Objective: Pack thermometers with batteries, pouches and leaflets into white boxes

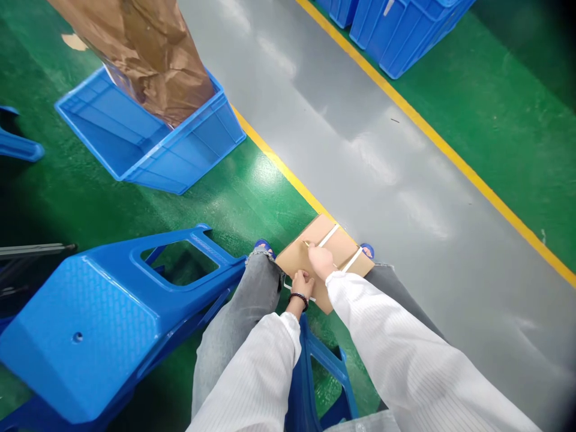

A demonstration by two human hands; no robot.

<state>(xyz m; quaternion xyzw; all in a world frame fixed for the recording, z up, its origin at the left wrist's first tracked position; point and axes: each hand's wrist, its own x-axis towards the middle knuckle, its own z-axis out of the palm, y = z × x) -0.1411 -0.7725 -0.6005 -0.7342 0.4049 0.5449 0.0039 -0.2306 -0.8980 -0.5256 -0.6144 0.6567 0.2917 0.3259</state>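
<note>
At the far edge of the lap (258, 288), a flat brown cardboard box (294, 258) lies slanted across both knees. Two white bands (351, 260) cross its right part. The right hand (321, 261) is over the middle of the box, its grip narrow around a thin, yellowish, pen-like item (307, 243) whose tip points towards the box's far left side. The left hand (303, 284), with a dark beaded bracelet (299, 297) at the wrist, is at the box's near left side, fingers curled together.

The step in hand looks like close work on the upper face. Any move of the thin item calls for a steady box and a light, controlled right wrist.

Whether the left grip holds anything cannot be told. The right hand covers most of the thin item, so its kind is unclear, as is whether its tip touches the cardboard. The box's underside is hidden. Another light strip by the left hand is partly covered, and a blue stool (99, 324) is cut off at the left.
</note>
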